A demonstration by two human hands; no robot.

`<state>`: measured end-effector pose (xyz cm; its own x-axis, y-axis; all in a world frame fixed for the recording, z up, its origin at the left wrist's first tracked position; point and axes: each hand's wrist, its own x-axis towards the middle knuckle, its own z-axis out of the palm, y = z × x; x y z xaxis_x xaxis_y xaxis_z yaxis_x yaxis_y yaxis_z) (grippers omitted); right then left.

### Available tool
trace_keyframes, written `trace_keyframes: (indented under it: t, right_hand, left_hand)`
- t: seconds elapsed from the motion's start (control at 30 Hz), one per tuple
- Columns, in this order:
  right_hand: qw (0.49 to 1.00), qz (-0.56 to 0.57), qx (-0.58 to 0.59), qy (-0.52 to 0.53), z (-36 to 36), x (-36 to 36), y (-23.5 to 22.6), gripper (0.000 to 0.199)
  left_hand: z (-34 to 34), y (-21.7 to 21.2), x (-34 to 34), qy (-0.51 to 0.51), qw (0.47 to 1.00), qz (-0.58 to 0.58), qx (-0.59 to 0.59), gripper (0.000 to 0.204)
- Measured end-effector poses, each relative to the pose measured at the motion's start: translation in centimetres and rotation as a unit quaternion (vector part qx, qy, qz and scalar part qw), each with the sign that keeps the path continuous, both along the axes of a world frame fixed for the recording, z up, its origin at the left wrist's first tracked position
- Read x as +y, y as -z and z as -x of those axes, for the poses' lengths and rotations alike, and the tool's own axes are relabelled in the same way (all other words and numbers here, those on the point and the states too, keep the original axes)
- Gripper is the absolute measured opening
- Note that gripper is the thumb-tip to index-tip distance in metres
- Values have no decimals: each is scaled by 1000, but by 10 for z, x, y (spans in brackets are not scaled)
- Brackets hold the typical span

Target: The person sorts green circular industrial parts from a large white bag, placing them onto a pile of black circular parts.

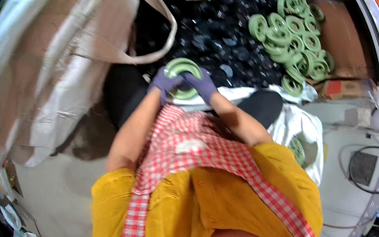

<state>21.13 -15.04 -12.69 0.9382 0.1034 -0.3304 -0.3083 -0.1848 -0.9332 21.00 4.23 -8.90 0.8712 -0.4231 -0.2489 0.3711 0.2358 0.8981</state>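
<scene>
Gripping one green ring (179, 62) at 12 o'clock in the head view, with purple-gloved left hand (163, 82) and right hand (204, 86) closed on opposite sides of its rim. Probably partway through, handling just this ring, with many loose green rings (279, 36) piled at 2; no telling finished from unfinished. Spread with shiny black pieces (221, 36) from 12 to 1, beside that pile. Also showing white sack (46, 66) at 10, grey floor (59, 190) at 8, white bag (309, 126) with green pieces (296, 149) around 4.
</scene>
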Motion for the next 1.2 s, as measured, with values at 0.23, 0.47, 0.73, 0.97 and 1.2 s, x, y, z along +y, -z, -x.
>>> trace_keyframes:
  t: [0.23,0.47,0.73,0.97,1.2]
  right_hand:
    - [955,-130,-263,-34,17,37,-201,94]
    - [908,-206,-337,-142,16,68,-347,39]
    - [995,13,-78,64,31,-86,-227,30]
    - [970,216,-104,34,7,-184,-185,40]
    - [939,339,-40,35,-104,-221,-149,48]
  left_hand:
    - [16,-166,22,-294,920,-77,-248,90]
    - [28,-409,171,-465,678,-233,-519,54]
    - [24,-316,57,-304,878,-141,-341,34]
    - [32,-114,-26,99,927,-326,-159,47]
    - [-10,-137,-58,344,838,-411,-98,58]
